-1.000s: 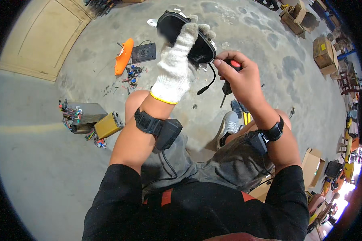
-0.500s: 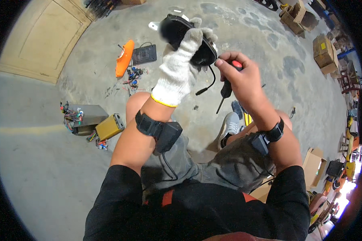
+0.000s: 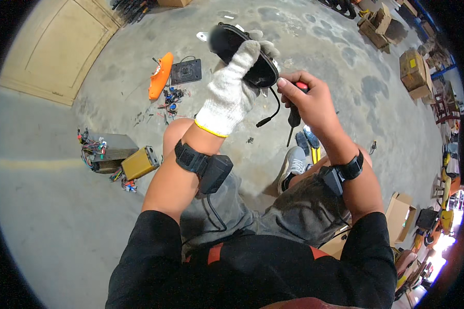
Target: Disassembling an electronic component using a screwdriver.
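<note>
My left hand (image 3: 232, 77) clamps a part-blurred black housing (image 3: 263, 73), my right hand (image 3: 313, 100) a screwdriver (image 3: 294, 117) — far right, a yellow label (image 3: 412, 63), unreadable.

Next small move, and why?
I'd probably settle the fingertips of the right grip at the corner of the black housing before raising the screwdriver: they're close together there, any small part is indiscernible, the screwdriver points down, and the gloved left grip holds the housing.
</note>
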### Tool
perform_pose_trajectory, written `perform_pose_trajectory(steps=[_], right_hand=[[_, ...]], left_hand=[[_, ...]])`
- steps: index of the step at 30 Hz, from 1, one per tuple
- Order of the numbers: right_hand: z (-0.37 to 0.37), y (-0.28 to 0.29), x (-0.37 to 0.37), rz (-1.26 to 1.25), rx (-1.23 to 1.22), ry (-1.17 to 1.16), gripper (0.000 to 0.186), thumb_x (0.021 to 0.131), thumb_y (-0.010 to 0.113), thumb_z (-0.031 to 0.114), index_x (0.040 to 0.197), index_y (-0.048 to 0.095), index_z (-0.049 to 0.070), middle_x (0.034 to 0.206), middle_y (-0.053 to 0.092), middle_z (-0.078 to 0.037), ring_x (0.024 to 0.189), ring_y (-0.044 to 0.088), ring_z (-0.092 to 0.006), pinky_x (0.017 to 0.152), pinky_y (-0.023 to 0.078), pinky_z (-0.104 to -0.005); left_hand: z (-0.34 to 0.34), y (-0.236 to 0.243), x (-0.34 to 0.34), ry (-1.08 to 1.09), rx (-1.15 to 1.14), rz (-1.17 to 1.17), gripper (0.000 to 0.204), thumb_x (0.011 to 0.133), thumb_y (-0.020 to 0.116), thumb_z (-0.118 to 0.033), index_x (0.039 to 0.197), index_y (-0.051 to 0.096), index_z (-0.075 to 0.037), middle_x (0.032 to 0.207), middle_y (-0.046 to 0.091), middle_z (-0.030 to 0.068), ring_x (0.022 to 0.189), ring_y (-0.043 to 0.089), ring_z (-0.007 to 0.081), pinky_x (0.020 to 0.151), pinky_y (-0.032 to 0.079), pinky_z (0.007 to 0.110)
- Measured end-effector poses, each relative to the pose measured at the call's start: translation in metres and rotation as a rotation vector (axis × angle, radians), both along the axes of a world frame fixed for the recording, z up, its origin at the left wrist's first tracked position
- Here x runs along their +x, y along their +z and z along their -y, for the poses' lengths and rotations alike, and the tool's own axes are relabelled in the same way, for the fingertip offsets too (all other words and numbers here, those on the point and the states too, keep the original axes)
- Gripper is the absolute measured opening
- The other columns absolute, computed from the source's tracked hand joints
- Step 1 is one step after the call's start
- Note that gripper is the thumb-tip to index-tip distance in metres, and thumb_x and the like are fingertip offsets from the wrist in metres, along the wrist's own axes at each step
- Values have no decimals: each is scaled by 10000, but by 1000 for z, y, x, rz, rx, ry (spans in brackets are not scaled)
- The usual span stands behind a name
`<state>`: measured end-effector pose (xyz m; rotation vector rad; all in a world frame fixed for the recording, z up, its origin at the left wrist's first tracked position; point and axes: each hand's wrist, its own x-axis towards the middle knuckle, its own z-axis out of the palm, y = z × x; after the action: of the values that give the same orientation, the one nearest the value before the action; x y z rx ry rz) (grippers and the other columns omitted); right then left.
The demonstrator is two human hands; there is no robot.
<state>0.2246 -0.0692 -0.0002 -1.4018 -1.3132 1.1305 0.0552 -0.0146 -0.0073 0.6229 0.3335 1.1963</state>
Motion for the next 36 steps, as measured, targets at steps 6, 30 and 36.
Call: perform_pose_trajectory(steps=[6, 30, 36], right_hand=[[5, 12, 0, -108, -53, -4, 268, 903, 711, 230, 998, 677, -19, 753, 649, -41, 647, 586, -99, 595, 488, -260], [-8, 27, 46, -192, 330, -273, 456, 896, 648, 39, 1267, 385, 5, 1036, 577, -133, 1087, 649, -308, 927, 547, -412], [-16, 27, 59, 7, 682, -396, 513, 934, 635, 78, 1311, 310, -45, 1171, 554, -180, 1132, 623, -356, 991, 510, -421]], left_hand=[[8, 2, -2, -98, -89, 71, 312, 935, 644, -104, 1235, 566, -77, 1105, 669, 111, 926, 675, 211, 787, 575, 344], [-2, -14, -4, -138, -353, 2, 201, 977, 512, -151, 1027, 598, 24, 989, 667, 179, 928, 662, 304, 851, 550, 476], [-12, -29, -6, -60, -421, -16, 157, 938, 505, -106, 910, 588, 24, 845, 647, 167, 796, 645, 315, 747, 548, 446]])
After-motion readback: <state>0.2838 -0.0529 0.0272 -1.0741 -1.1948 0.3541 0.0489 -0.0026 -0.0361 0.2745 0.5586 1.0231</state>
